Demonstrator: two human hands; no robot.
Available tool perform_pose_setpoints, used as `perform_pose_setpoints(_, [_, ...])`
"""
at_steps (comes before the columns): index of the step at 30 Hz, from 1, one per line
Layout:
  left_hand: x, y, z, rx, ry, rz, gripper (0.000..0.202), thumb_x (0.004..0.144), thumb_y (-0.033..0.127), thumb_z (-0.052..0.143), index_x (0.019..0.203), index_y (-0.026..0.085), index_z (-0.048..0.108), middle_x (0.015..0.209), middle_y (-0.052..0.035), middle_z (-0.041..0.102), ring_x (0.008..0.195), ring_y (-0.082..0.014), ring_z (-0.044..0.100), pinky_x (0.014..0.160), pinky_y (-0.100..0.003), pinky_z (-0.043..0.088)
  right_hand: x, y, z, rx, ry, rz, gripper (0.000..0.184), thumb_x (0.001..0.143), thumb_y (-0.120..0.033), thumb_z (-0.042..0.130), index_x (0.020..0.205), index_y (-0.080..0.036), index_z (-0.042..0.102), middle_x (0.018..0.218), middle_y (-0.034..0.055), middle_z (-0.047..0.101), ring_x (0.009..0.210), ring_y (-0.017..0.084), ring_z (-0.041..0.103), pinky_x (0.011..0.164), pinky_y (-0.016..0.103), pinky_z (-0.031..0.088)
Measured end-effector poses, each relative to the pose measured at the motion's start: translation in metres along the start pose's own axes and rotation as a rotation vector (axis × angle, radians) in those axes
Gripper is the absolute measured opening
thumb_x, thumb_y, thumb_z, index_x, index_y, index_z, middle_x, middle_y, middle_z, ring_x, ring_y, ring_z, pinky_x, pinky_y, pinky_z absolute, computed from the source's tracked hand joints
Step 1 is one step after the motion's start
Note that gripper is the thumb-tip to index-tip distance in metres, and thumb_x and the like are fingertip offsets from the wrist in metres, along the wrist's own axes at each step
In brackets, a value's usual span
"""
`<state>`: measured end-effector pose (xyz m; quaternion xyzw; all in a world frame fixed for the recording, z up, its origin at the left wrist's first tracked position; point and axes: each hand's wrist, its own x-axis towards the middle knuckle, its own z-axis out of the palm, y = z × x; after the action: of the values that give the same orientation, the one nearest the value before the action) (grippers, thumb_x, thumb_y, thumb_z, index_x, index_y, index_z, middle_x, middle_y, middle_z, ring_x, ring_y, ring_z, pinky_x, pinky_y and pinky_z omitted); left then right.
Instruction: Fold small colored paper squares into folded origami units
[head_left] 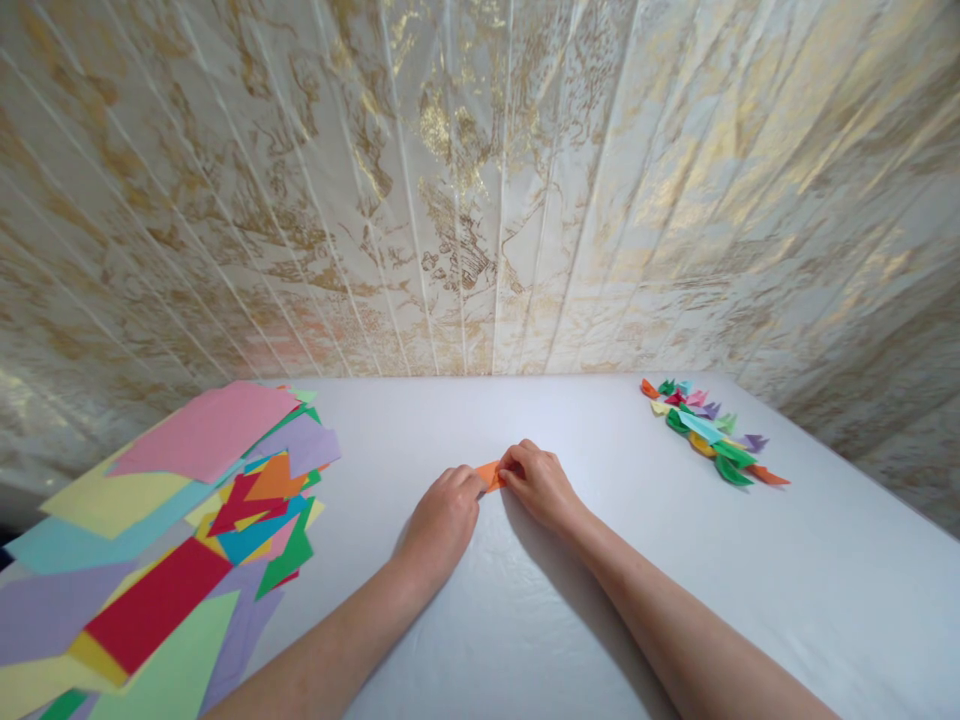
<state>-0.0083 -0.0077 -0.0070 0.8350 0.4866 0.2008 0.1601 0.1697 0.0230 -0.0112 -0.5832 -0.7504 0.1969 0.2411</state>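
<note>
A small folded piece of orange paper point(489, 474) lies on the white table point(525, 600), near its middle. My left hand point(442, 520) and my right hand point(538, 482) meet over it. Both have their fingers curled and pinched on the orange paper, one at each end. Most of the paper is hidden under my fingertips.
At the left lies a loose pile of coloured paper sheets point(150, 540), large ones and smaller cut squares. A cluster of small folded coloured paper pieces point(709, 432) sits at the back right. A marbled gold-and-white wall point(480, 180) rises behind the table.
</note>
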Motion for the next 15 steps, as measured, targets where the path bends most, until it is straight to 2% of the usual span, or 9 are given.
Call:
perform_pose_setpoints(7, [-0.001, 0.013, -0.008, 0.117, -0.101, -0.046, 0.029, 0.085, 0.002, 0.04, 0.093, 0.018, 0.062, 0.101, -0.0061, 0.064, 0.099, -0.0198, 0.058, 0.088, -0.032, 0.046, 0.001, 0.005, 0.001, 0.015, 0.002, -0.013, 0.013, 0.082, -0.012, 0.056, 0.082, -0.02, 0.067, 0.083, -0.001, 0.059, 0.073, 0.012, 0.055, 0.072, 0.025, 0.037])
perform_pose_setpoints(15, [-0.004, 0.016, -0.005, 0.212, -0.172, -0.034, 0.03, 0.092, 0.01, 0.036, 0.099, 0.016, 0.064, 0.106, -0.0083, 0.067, 0.103, -0.022, 0.059, 0.093, -0.034, 0.044, 0.002, 0.003, 0.0, 0.007, -0.003, -0.009, 0.011, 0.082, -0.012, 0.057, 0.081, -0.019, 0.066, 0.082, -0.0011, 0.059, 0.07, 0.011, 0.054, 0.071, 0.024, 0.037])
